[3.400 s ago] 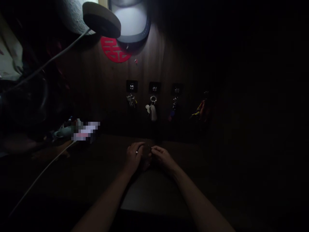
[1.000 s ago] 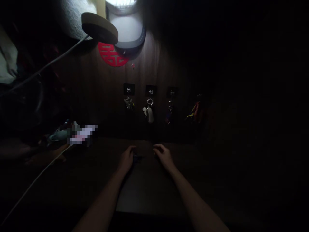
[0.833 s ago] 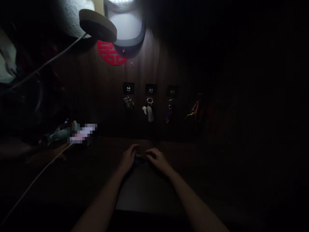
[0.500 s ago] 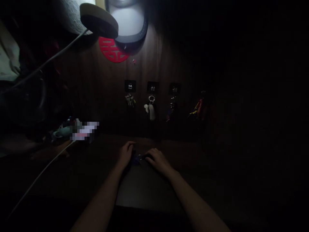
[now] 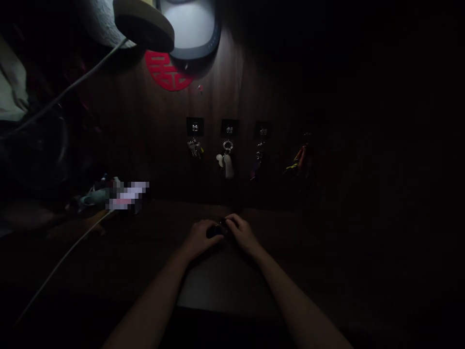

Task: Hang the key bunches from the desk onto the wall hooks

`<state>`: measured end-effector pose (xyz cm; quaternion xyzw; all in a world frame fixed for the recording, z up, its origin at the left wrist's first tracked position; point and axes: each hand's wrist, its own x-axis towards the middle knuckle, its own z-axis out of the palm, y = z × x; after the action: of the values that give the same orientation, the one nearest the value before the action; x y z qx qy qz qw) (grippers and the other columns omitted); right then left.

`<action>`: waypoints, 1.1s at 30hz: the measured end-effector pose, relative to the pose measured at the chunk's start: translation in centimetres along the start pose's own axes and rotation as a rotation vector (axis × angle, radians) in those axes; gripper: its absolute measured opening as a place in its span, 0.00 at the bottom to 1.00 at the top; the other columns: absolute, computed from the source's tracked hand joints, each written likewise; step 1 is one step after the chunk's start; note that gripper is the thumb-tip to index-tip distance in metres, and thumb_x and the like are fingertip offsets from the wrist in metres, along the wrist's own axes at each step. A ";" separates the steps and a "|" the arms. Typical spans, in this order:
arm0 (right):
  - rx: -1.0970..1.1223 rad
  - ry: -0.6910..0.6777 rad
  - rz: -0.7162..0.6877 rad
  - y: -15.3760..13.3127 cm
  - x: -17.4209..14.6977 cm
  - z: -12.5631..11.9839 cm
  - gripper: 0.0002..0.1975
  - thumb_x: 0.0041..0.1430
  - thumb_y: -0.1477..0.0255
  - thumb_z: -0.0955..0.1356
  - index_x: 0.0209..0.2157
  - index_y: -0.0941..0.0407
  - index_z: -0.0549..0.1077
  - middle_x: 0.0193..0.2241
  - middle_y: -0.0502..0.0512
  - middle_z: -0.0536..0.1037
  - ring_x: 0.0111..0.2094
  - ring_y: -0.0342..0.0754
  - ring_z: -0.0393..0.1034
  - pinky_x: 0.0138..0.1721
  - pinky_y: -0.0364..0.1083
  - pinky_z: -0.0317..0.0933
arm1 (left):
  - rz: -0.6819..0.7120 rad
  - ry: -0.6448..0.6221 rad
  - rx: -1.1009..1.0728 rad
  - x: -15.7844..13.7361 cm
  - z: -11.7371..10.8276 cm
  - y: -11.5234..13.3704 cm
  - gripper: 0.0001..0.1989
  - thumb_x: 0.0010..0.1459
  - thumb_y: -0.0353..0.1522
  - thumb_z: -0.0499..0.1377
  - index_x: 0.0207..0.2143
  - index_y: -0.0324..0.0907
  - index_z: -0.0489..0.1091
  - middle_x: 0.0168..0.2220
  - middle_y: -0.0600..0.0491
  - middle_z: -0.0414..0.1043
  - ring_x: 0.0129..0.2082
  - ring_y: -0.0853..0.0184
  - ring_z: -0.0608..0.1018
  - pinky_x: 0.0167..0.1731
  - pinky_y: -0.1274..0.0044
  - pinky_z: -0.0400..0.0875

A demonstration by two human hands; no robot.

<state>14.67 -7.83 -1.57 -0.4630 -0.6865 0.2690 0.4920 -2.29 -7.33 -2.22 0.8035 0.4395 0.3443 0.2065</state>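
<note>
On the dark wooden surface [image 5: 203, 291], my two hands meet around a small dark keychain [image 5: 222, 229] with faint shiny metal glints. My left hand [image 5: 199, 237] curls around its left side, the thumb below and the fingers above. From the other side, my right hand [image 5: 244, 234] pinches it between thumb and fingertips. Dim light and the fingers hide most of the keychain's shape.
Several key bunches hang from black wall hooks, among them a silver bunch [image 5: 195, 149] and one with a white fob [image 5: 228, 166]. A round lamp [image 5: 143, 26], a white-grey cap [image 5: 192, 29] and a red paper-cut [image 5: 169, 72] are above. A white cable [image 5: 61, 259] runs left.
My hands have come closer together. The left hand has moved right and closed around the keychain, which lay between the hands with its ring and bluish part showing. The right fingers now pinch it.
</note>
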 end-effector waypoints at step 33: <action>-0.118 0.026 -0.220 -0.2 -0.1 0.1 0.07 0.54 0.69 0.64 0.28 0.54 0.72 0.29 0.53 0.74 0.36 0.48 0.67 0.41 0.47 0.58 | -0.056 -0.092 -0.481 0.4 -0.1 1.2 0.14 0.55 0.38 0.50 0.24 0.39 0.68 0.25 0.57 0.67 0.29 0.70 0.68 0.33 0.80 0.62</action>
<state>14.53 -8.01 -1.43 -0.4164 -0.7412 0.1667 0.4994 -1.55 -7.65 -1.25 0.7336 0.3572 0.3962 0.4210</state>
